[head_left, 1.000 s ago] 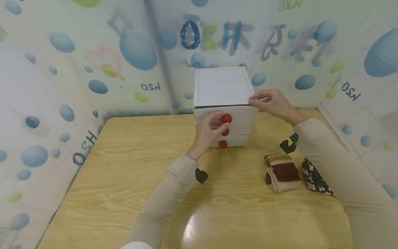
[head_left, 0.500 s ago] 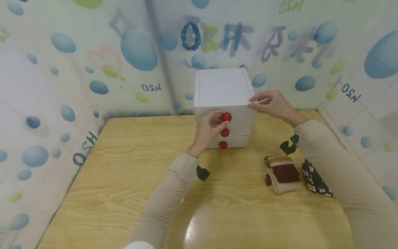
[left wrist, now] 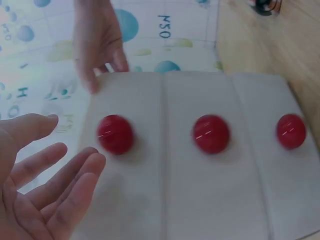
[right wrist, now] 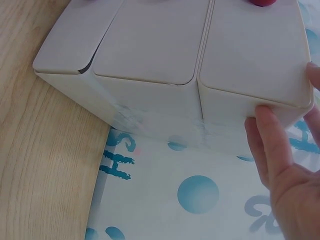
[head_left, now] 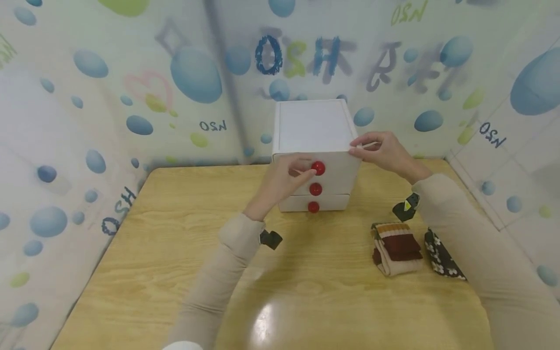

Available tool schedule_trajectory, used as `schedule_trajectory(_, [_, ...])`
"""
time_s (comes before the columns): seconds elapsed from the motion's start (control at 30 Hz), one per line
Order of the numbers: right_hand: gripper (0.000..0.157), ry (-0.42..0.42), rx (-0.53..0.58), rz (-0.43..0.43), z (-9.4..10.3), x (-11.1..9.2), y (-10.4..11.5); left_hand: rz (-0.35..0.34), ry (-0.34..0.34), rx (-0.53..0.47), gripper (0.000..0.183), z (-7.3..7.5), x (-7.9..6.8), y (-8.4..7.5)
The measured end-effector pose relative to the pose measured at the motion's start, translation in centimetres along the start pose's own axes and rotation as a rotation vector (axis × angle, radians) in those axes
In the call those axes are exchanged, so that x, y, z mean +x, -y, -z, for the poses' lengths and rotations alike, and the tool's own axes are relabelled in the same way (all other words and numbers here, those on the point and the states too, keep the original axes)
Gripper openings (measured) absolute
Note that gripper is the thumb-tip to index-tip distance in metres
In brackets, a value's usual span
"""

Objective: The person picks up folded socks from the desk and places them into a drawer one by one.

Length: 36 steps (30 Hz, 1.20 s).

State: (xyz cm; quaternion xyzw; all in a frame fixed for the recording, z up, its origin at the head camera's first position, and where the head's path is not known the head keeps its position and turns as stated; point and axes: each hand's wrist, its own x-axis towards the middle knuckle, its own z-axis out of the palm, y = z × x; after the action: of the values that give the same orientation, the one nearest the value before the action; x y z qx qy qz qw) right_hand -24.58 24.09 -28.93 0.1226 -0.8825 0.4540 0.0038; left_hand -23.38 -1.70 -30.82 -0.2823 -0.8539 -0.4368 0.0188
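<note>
A small white drawer box [head_left: 312, 126] with three red round knobs stands at the back of the table. Its drawers look closed in the head view, the top drawer's front [head_left: 341, 167] lying flush. My left hand [head_left: 275, 182] is just left of the top red knob [head_left: 318, 168]. In the left wrist view, the fingers of that left hand [left wrist: 50, 185] are loosely spread, apart from the knob, and hold nothing. My right hand [head_left: 385, 153] holds the box's upper right front corner. In the right wrist view, fingertips [right wrist: 265, 112] of that hand press the box's side.
A folded striped cloth item [head_left: 397, 249] in brown, beige and mustard lies on the table's right side. Beside it is a dark cloth with white flowers [head_left: 442, 255], partly behind the right sleeve. Patterned walls stand close around the wooden table [head_left: 175, 233].
A dark gap above the top drawer's front has closed. My left hand has let go of the top knob and moved slightly left. The right hand stays at the corner.
</note>
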Motion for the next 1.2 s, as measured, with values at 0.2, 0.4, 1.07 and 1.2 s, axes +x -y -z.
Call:
schedule_trajectory(0.2, [0.038,-0.001,0.009,-0.004,0.1,0.0,0.0,-0.07,-0.021,0.054,0.032,3.3,0.9,-1.2])
schedule_trajectory(0.4, [0.036,-0.004,0.022,0.006,0.0,0.2,-0.2,-0.07,0.059,0.168,0.034,5.6,2.5,-0.1])
schedule_trajectory(1.07, [0.038,-0.001,0.004,0.002,-0.1,0.2,0.0,0.123,0.11,0.19,0.048,6.3,4.2,2.0])
schedule_trajectory(1.2, [0.038,-0.001,0.003,-0.002,0.0,0.0,0.1,0.097,0.116,0.205,0.043,6.3,4.6,1.9])
